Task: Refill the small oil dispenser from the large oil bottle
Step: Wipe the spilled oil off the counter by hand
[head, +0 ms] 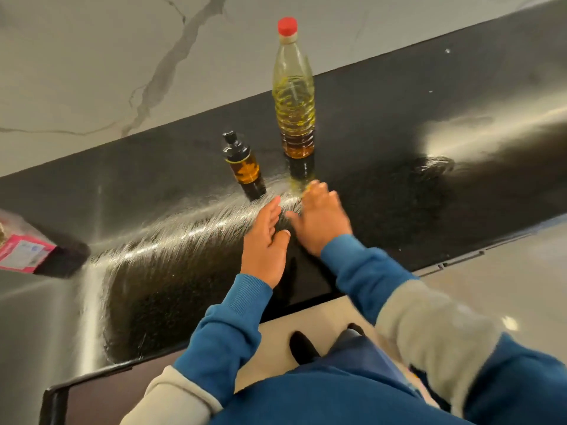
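Reaching: both bare hands stretch out over the glossy black stone countertop [383,124] toward two upright containers, neither yet touched.
Large bottle: the tall clear ribbed plastic oil bottle [294,96] with its red screw cap [287,26] stands at the far side of the counter, yellow oil filling most of it, cap on.
Small dispenser: the short amber glass oil dispenser [244,167] with a black pump top [234,145] stands just beside the bottle, to its left and a little nearer, top in place, partly filled.
Left hand: the left hand [266,240] is flat, fingers straight and together, thumb tucked alongside, holding nothing; its fingertips point at the dispenser's base.
Right hand: the right hand [322,216], blurred, is spread with relaxed fingers and holds nothing; its fingertips lie near the bottle's foot, contact not discernible.
Doing it well: a sensible course would be to steady the dispenser low on its glass body while unscrewing the pump top, and to grasp the bottle around its ribbed waist, since an oily counter invites slips.
Elsewhere: a pink-labelled packet [21,250] lies at the left edge.
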`<state>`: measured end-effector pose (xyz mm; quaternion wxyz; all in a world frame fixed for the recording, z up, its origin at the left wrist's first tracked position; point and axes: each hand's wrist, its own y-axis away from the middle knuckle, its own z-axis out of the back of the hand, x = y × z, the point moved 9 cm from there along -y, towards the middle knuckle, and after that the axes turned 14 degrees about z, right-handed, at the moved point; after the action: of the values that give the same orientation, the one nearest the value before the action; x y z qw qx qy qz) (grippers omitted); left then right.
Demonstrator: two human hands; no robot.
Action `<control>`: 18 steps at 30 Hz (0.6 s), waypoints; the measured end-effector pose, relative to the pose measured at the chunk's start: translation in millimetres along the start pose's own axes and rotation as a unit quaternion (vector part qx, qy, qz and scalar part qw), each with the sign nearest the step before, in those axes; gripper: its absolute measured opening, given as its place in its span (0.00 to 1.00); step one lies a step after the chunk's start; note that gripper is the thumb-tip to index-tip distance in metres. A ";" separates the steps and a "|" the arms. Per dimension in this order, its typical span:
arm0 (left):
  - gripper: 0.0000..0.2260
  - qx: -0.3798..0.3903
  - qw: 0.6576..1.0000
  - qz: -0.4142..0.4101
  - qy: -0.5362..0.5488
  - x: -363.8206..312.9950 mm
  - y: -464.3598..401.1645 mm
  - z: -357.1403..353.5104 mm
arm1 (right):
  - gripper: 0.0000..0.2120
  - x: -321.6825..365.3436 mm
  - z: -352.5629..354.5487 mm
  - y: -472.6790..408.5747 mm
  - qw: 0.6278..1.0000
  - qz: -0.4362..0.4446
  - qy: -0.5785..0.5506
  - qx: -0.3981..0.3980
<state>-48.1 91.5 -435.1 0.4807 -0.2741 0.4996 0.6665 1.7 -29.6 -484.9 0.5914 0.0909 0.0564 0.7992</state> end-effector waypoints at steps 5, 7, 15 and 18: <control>0.29 0.014 1.000 -0.022 -0.004 -11.9 0.1 -21.4 | 0.33 106.0 -37.7 68.8 0.967 0.249 -0.058 0.019; 0.29 0.046 0.998 -0.017 -0.032 -10.5 -1.7 -34.0 | 0.37 89.3 -45.7 97.6 0.967 0.237 -0.085 0.034; 0.29 0.150 0.964 -0.013 -0.218 -4.2 -1.5 -82.0 | 0.36 -88.8 -33.6 121.5 0.993 -0.106 -0.049 -0.011; 0.28 0.167 0.934 -0.044 -0.311 -4.9 -3.1 -97.3 | 0.36 -66.3 -34.2 120.0 0.992 -0.106 -0.061 -0.036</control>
<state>-54.5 -0.6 -466.4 0.6797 0.0099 0.4167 0.6036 -98.9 -127.6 -499.8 0.6778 0.1116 0.0004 0.7267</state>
